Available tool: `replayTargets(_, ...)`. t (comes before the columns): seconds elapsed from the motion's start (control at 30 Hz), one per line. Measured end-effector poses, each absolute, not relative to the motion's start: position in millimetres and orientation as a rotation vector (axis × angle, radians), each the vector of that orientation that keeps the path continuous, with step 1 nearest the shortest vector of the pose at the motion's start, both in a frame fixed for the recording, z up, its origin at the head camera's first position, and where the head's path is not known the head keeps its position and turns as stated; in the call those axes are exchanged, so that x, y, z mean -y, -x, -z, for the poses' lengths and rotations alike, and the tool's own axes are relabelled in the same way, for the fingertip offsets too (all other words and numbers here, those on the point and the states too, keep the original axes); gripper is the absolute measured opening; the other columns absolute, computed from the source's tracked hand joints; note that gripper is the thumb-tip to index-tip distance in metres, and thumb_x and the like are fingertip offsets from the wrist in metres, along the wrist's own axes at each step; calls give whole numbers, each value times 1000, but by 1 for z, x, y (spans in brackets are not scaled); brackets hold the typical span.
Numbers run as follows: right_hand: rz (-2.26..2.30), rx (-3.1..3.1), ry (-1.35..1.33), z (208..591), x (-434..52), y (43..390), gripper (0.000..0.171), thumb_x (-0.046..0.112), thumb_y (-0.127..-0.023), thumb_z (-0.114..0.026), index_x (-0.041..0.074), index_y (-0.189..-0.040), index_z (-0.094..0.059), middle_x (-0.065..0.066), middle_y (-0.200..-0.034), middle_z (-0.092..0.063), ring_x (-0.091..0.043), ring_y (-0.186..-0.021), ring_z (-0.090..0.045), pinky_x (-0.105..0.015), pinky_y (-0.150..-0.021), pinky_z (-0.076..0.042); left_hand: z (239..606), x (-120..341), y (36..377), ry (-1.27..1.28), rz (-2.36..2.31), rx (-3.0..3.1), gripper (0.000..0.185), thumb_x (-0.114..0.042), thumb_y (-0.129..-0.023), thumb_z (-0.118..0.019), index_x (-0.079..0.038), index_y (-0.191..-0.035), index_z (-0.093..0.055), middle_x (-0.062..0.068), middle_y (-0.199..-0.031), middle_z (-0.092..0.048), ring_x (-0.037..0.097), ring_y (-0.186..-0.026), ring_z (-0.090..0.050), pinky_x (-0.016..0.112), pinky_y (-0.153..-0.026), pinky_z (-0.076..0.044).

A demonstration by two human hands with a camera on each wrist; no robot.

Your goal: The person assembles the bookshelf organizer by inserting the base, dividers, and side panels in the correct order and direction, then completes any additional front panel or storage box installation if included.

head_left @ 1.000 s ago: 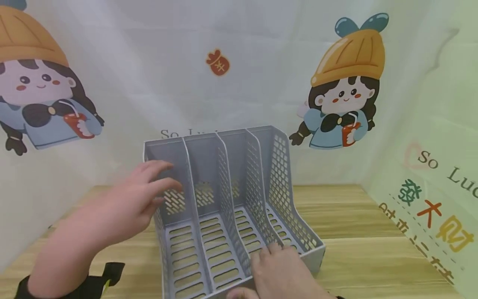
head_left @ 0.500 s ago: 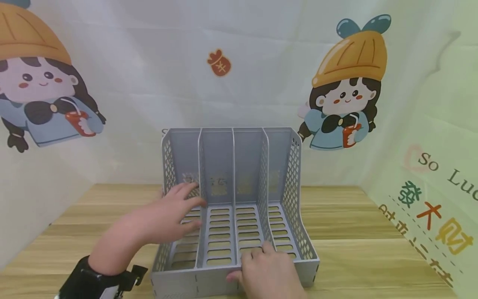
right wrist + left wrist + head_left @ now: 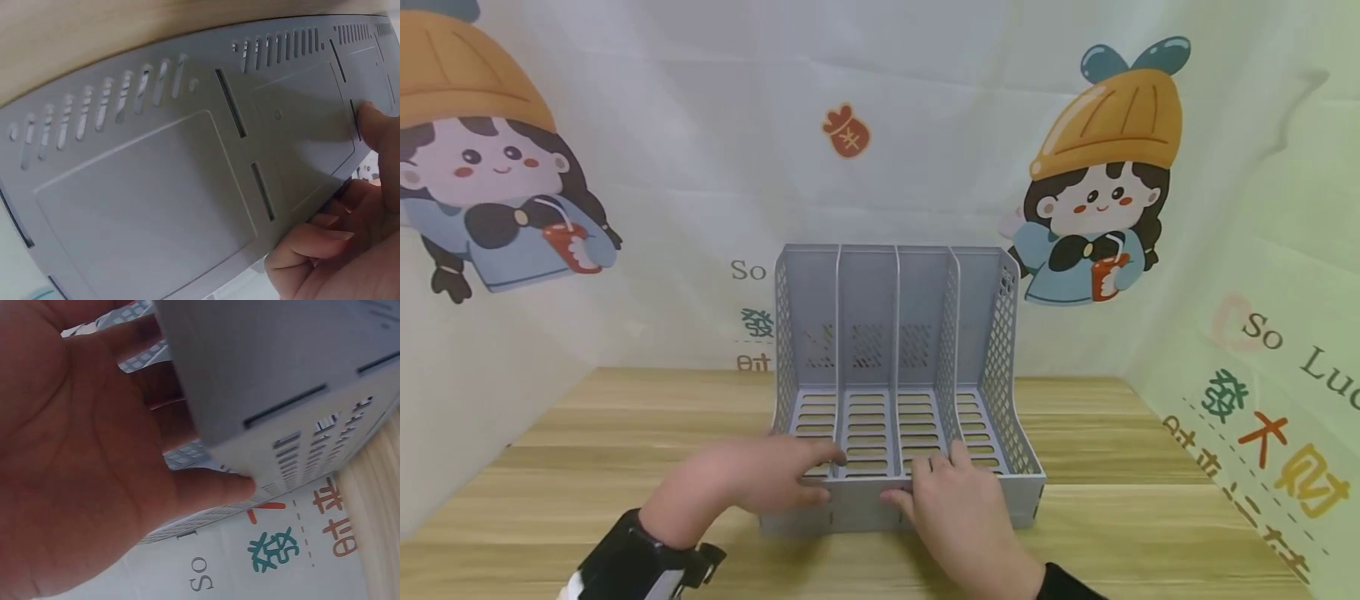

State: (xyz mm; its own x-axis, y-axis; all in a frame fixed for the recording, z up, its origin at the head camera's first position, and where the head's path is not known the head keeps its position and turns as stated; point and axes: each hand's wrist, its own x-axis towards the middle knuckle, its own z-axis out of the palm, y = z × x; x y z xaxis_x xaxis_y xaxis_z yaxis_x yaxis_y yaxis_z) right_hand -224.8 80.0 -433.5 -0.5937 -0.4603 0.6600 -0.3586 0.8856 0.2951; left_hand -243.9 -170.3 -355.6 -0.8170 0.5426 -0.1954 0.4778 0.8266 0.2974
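A grey plastic file rack (image 3: 917,283) with several slotted compartments stands upright on the wooden table (image 3: 1150,517), its low front wall facing me. My left hand (image 3: 816,477) grips the front wall near its left end, fingers over the lip and thumb on the outside. My right hand (image 3: 925,483) grips the same wall just right of centre, fingers hooked inside. In the left wrist view my palm (image 3: 75,456) lies against the rack's wall (image 3: 275,356). In the right wrist view, the thumb (image 3: 378,128) presses on the front panel (image 3: 144,206).
A cartoon-printed cloth backdrop (image 3: 1097,183) closes off the back and both sides of the table. Bare wood lies left and right of the rack. A black camera strap (image 3: 640,562) sits on my left wrist.
The rack has swung from angled to square and slid away from me and rightward. My left hand dropped from the tall left wall to the front lip. My right hand stayed on it.
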Motion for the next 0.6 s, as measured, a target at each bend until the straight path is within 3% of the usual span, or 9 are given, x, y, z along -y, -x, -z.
replayTargets(0.13, 122, 2377, -607, 430, -79, 232, 55, 67, -94, -69, 13, -82, -68, 2, -77, -70, -18, -75, -60, -28, -48, -49, 361, 171, 249, -757, -353, -2768, 49, -33, -102, -70, -15, -147, -60, 5, -146, -69, 32, -140, -62, 78, -124, -25)
replayTargets(0.4, -264, 2667, -476, 420, -93, 241, 44, 59, -101, -65, 15, -97, -69, 1, -91, -64, -13, -72, -60, -29, -54, -50, 380, 174, 246, -759, -478, -2938, 58, -49, -106, -62, -12, -150, -58, 16, -160, -53, 42, -151, -48, 82, -120, -25)
replayTargets(0.5, -364, 2675, -348, 423, -104, 241, 47, 56, -104, -62, 10, -113, -71, -8, -113, -69, -25, -95, -67, -42, -77, -59, 388, 178, 242, -674, -479, -3052, 61, -51, -105, -62, -11, -151, -57, 21, -162, -50, 48, -151, -44, 85, -118, -24)
replayTargets(0.6, -410, 2730, -204, 429, -118, 237, 60, 59, -108, -51, 9, -137, -65, -18, -145, -60, -43, -133, -57, -67, -108, -45, 401, 182, 238, -534, -445, -3155, 64, -56, -105, -58, -12, -152, -57, 23, -163, -47, 50, -152, -42, 87, -117, -22)
